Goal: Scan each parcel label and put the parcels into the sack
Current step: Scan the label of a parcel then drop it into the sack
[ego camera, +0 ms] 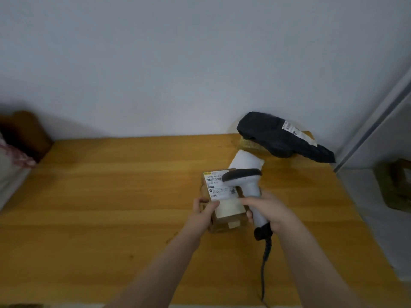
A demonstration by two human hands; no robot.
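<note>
L hand [203, 213] grips box [224, 203] mid-table; R hand [266, 211] wraps scanner [246, 187], head over label [219, 185]. Tip: tilt label flat to the beam, steady box w/ thumb. Sack not seen.

Outstretched left hand [203, 213] and right hand [270, 211] both gripping

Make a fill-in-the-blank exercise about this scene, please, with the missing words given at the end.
1. The right hand grips the handle of a corded barcode ____.
2. The left hand holds a brown box whose white ____ faces up.
3. At the back of the wooden table, a ____ plastic parcel lies on a yellow-taped box.
Missing words: scanner; label; black.
</note>
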